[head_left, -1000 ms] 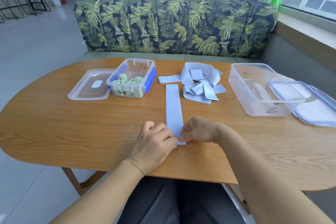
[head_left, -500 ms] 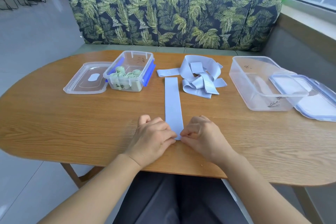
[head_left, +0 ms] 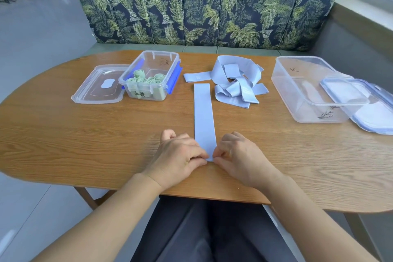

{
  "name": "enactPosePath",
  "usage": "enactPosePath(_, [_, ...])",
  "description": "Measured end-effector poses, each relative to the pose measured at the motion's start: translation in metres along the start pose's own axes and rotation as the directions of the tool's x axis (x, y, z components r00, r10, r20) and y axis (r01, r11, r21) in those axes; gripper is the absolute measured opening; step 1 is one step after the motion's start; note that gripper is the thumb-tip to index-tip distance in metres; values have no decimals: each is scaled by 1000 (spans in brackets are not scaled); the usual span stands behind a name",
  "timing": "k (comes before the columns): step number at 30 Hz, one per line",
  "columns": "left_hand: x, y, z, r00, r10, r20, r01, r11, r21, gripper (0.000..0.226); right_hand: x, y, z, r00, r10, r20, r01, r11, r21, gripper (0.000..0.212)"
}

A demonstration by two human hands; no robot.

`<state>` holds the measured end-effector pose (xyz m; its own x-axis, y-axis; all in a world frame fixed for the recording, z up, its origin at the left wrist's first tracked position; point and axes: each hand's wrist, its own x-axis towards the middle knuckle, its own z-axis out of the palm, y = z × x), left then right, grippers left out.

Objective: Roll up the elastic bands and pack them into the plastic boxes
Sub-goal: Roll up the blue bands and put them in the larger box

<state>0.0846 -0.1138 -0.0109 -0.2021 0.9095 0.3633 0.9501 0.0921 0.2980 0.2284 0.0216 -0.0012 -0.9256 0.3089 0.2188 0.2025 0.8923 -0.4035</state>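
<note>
I see both hands pinching the band's [head_left: 204, 117] near end, left hand [head_left: 177, 156] and right hand [head_left: 238, 155] equally close; its length runs straight away from me.

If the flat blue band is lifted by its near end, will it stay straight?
Probably not: the blue band lies thin and flat, and the heaped bands beside it fold limply, so it likely droops. Rolled, it may spring loose, as some green rolls look slack.

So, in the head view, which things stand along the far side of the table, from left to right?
Loose clear lid, small box holding green rolls, pile of blue bands, large clear box.
</note>
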Motion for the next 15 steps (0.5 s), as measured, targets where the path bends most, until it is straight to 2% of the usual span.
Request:
enactPosePath(7, [1,0,-4,999,-39,21,39,999,-25,10,5,-3,-7,991,29,128,-22,998,-51,23])
enactPosePath(15, [4,3,-7,991,-81,107,82,997,-7,11,8,-5,-10,986,40,159,-36,999,-34,15])
